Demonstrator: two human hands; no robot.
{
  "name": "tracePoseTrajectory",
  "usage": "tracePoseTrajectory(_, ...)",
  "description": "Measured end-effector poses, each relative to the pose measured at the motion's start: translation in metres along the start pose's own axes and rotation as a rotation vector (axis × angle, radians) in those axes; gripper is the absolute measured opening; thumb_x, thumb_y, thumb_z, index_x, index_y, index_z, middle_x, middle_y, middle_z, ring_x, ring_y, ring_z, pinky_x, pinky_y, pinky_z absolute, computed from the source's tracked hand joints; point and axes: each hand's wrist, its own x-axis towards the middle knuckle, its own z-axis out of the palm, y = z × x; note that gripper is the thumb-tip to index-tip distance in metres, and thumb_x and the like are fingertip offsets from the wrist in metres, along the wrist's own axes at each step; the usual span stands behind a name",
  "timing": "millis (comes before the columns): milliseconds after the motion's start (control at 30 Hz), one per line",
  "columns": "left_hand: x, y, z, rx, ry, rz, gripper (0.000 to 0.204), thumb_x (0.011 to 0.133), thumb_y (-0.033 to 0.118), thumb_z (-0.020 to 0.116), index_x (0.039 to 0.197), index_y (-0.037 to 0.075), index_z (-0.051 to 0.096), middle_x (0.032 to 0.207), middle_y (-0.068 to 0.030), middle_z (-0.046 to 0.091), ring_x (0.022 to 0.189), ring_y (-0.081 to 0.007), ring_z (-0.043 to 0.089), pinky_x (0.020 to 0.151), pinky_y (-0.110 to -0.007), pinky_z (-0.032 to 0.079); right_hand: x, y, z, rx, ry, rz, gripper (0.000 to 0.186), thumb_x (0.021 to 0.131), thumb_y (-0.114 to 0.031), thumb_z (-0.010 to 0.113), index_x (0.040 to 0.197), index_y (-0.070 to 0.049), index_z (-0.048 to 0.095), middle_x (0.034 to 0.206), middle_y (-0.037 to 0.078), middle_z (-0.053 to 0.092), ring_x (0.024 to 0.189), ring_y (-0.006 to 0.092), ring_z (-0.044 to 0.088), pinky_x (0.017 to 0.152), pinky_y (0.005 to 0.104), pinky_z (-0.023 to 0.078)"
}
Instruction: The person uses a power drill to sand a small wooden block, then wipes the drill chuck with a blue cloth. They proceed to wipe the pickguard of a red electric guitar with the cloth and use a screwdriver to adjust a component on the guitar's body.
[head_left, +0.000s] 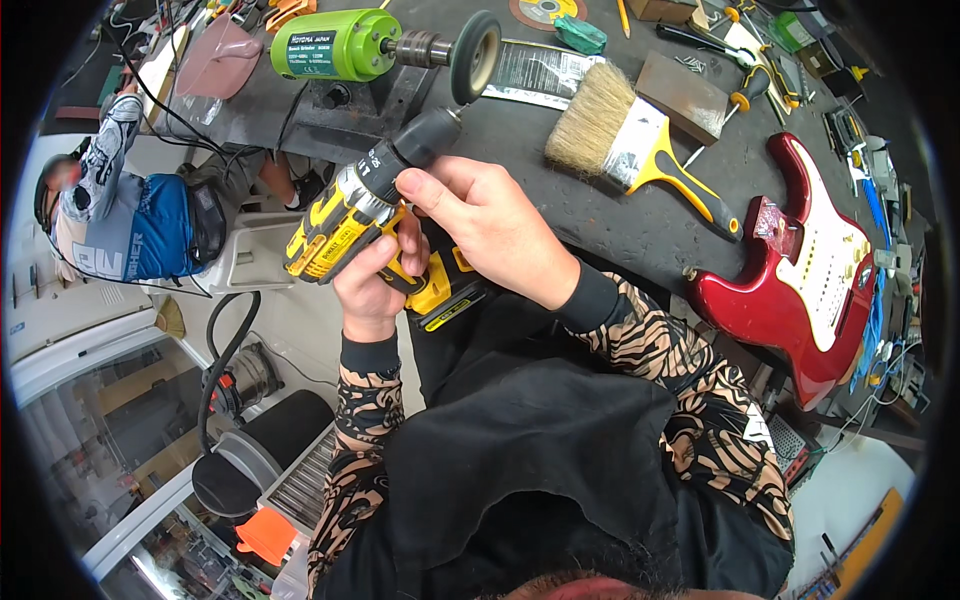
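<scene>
A yellow and black cordless drill (335, 232) is held above my lap, tilted with its black chuck (428, 137) toward the bench. My left hand (372, 290) is closed around the drill's grip, just above the battery (448, 300). Closed too, my right hand (505, 228) has its thumb against the drill's front, just behind the chuck, and its other fingers curl underneath, partly hidden. A short tip (458, 114) sticks out of the chuck, close to the wheel (477, 58) of a green bench grinder (335, 48).
On the dark bench (520, 135) lie a wide paintbrush (655, 150), a rectangular block (683, 97) and a printed packet (545, 72). A red guitar body (740, 300) rests at the right edge. Another person in a blue garment (165, 228) is at the far left, near a white chair (255, 255).
</scene>
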Motion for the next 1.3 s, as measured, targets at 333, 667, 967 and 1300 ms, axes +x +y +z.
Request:
tracePoseTrajectory(333, 0.005, -0.003, -0.013, -0.030, -0.025, -0.033, 0.049, 0.098, 0.021, 0.075, 0.140, -0.001, 0.064, 0.092, -0.0086, 0.067, 0.070, -0.0167, 0.064, 0.069, -0.031, 0.054, 0.002, 0.002, 0.000, 0.025, 0.015, 0.012, 0.046, 0.117, -0.035, 0.067, 0.094, 0.005, 0.063, 0.073, 0.010, 0.072, 0.061, 0.0165, 0.072, 0.057, 0.0314, 0.058)
tracePoseTrajectory(667, 0.009, -0.002, -0.014, -0.051, -0.035, -0.046, 0.050, 0.098, 0.023, 0.075, 0.140, -0.001, 0.064, 0.091, -0.0077, 0.067, 0.069, -0.0159, 0.064, 0.069, -0.031, 0.053, 0.003, 0.000, 0.001, 0.008, 0.034, 0.012, 0.045, 0.117, -0.032, 0.067, 0.092, 0.005, 0.063, 0.072, 0.010, 0.072, 0.060, 0.0166, 0.072, 0.056, 0.0315, 0.058)
tracePoseTrajectory(967, 0.011, -0.002, -0.010, -0.055, -0.023, -0.032, 0.051, 0.098, 0.025, 0.075, 0.139, -0.002, 0.064, 0.090, -0.0074, 0.067, 0.068, -0.0161, 0.063, 0.068, -0.031, 0.052, 0.004, 0.001, 0.002, 0.017, 0.050, 0.018, 0.045, 0.116, -0.032, 0.067, 0.091, 0.004, 0.063, 0.071, 0.010, 0.072, 0.060, 0.0160, 0.072, 0.055, 0.0314, 0.057)
tracePoseTrajectory(1300, 0.012, -0.006, -0.015, -0.082, -0.020, -0.039, 0.053, 0.097, 0.026, 0.074, 0.141, -0.002, 0.063, 0.088, -0.0076, 0.066, 0.067, -0.0158, 0.063, 0.067, -0.031, 0.052, 0.004, 0.000, 0.002, -0.007, 0.059, 0.015, 0.045, 0.116, -0.033, 0.068, 0.091, 0.005, 0.063, 0.071, 0.009, 0.071, 0.060, 0.0159, 0.072, 0.056, 0.0312, 0.057)
